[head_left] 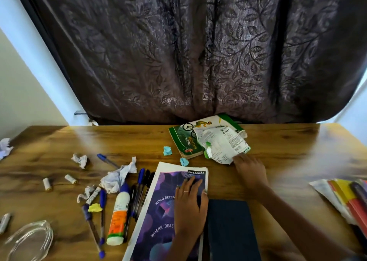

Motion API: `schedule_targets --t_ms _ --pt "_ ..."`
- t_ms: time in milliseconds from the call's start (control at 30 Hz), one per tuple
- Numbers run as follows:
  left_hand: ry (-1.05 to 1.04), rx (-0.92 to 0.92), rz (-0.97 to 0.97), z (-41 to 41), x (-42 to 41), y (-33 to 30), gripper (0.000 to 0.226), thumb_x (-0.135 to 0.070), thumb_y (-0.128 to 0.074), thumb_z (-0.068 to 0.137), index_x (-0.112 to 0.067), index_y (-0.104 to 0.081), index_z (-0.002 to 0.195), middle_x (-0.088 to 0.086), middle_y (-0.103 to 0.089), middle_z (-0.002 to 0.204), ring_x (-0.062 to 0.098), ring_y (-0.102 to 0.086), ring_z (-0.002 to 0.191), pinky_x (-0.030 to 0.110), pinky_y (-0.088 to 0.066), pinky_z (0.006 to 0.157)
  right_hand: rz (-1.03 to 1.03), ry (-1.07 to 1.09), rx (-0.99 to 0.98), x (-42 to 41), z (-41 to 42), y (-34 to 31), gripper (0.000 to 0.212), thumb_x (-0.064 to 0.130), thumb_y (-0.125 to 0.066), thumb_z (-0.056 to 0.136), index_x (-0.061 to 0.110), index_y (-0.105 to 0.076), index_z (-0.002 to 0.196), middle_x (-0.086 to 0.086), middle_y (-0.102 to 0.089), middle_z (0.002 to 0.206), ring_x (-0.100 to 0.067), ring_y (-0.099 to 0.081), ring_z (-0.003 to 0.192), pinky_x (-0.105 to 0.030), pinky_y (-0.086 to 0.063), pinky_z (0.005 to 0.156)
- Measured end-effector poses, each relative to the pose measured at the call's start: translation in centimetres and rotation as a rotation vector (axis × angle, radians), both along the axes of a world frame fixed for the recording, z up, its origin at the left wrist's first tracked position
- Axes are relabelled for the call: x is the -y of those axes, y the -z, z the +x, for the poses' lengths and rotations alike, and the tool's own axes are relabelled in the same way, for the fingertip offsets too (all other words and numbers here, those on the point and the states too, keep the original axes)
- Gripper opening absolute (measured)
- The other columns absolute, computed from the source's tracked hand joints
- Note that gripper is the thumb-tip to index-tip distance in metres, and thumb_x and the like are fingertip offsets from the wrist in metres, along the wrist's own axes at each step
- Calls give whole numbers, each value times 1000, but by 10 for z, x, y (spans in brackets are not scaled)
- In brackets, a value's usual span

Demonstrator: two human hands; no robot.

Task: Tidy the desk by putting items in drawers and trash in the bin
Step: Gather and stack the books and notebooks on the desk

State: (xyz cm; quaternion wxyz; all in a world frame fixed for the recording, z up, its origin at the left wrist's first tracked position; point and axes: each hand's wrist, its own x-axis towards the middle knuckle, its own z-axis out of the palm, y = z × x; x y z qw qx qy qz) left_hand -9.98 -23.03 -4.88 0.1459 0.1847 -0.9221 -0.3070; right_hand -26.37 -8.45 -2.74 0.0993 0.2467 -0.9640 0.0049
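My left hand [189,205] lies flat on a purple notebook [158,217] at the desk's front middle, its thumb over the right edge. My right hand [250,171] reaches forward, and its fingertips touch the lower corner of a crumpled white and green wrapper [222,143]. The wrapper rests on a green book with a cyclist on its cover [184,141] near the back edge. Crumpled white paper [119,176] lies left of the notebook, with a smaller piece [80,160] further left. Two blue paper scraps [167,150] [184,161] sit between the books.
Several pens [141,189], a glue bottle [119,215], small batteries [47,184] and a yellow scrap [95,207] are scattered at the left. A dark blue book [231,231] lies right of the notebook. Coloured folders [349,201] are at the right edge, a glass dish [29,241] at front left.
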Motion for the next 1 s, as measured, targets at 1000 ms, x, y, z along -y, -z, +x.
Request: schedule_targets --t_ms 1000 --pt "-495 -293 1070 -13 129 -56 58 -38 -55 89 -26 -35 142 -1 -45 142 21 -45 127 40 -34 107 -397 -385 291 50 103 -39 22 29 -43 95 25 -62 106 8 -54 114 -4 -51 97 -9 -33 67"
